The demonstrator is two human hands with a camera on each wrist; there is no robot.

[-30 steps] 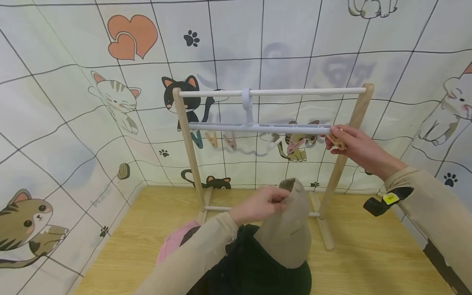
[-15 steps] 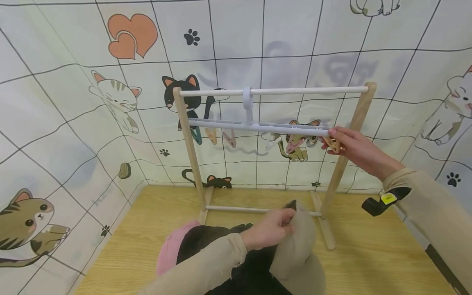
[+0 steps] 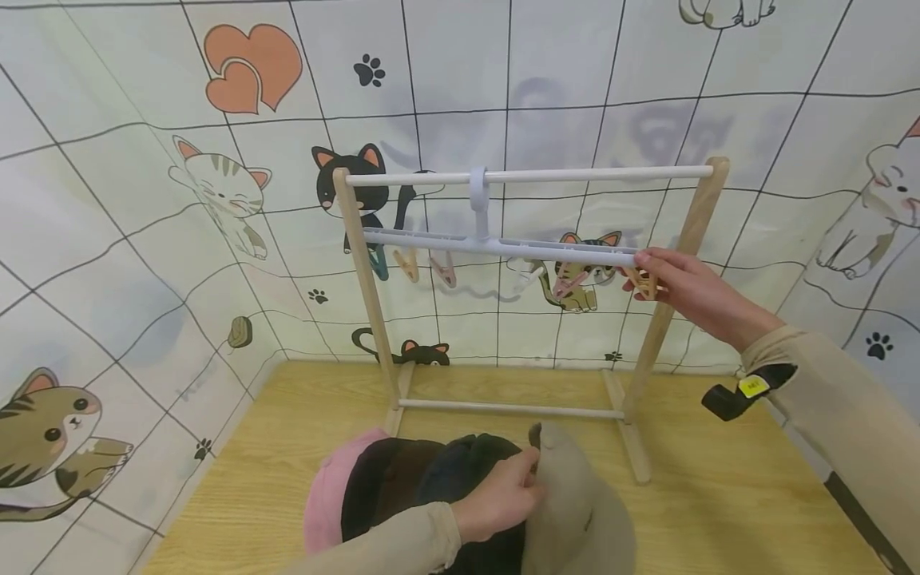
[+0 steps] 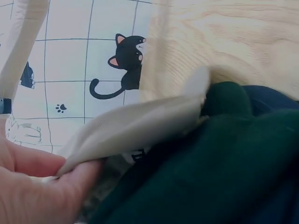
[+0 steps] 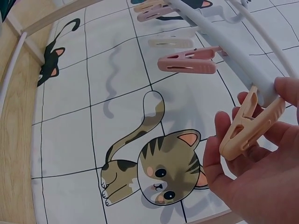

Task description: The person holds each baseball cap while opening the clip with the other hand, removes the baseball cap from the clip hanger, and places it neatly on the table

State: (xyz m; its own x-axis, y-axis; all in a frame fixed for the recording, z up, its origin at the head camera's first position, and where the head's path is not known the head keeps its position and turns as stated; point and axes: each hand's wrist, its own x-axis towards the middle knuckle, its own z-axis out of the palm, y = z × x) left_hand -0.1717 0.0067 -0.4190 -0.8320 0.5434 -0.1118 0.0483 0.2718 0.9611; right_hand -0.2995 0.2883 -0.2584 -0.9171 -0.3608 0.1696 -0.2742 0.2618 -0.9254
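Observation:
My left hand [image 3: 499, 495] pinches the edge of a beige cap [image 3: 575, 503] between thumb and fingers. In the left wrist view, the cap's edge [image 4: 135, 128] stretches from the fingertips over a dark green cap [image 4: 196, 163]. My right hand [image 3: 690, 291] grips the right end of a pale lilac clip hanger [image 3: 431, 241], the thumb on the bar's tip. An orange clothespin [image 5: 250, 123] hangs there, the fingers curled behind it. Farther along the bar hang a pink clothespin [image 5: 187, 63] and a white clothespin [image 5: 170, 42].
A wooden rack with a white rod [image 3: 611, 173] carries the hanger on the table [image 3: 719, 479]. Pink [image 3: 327, 495], black and brown [image 3: 402, 471] and navy caps lie in a row left of the beige one. A teal clothespin [image 3: 378, 262] hangs at the bar's left end.
My left hand has brought the beige cap down and toward me, uncovering more of the rack's lower rod. The hanger's right end has dipped slightly and shifted left with my right hand.

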